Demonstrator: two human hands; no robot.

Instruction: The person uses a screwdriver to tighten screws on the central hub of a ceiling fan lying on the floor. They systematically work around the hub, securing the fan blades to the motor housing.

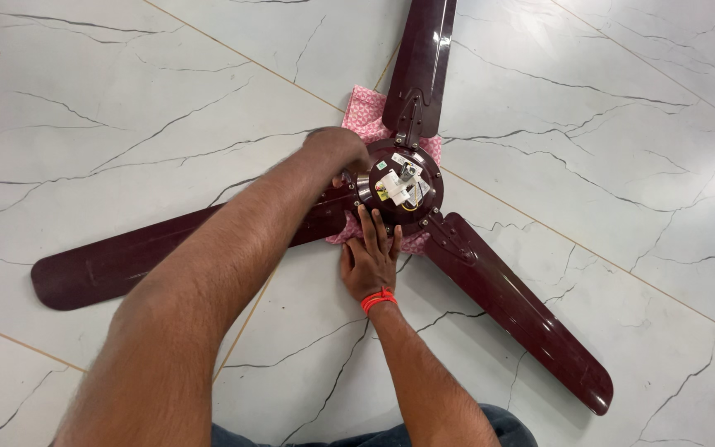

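On white veined floor tiles (pixel 126 99) (pink cloth (pixel 363 112) beneath), maroon fan (pixel 490 281), left hand (pixel 337 151) curled on hub (pixel 399 186), right hand (pixel 370 258) flat

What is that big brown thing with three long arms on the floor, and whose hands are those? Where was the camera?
The camera sits on a person's head and looks down, so the two bare arms you see belong to that person. The big thing is a ceiling fan, taken down and lying on a white marble-look tiled floor. It has three dark maroon blades, and its round middle part shows some white pieces and wires. Under the middle lies a pink patterned cloth. The left hand rests on the edge of the round middle part; I cannot tell whether it grips anything. The right hand, with a red thread round its wrist, lies flat, fingers touching the fan's middle. Neither hand clearly holds a tool.
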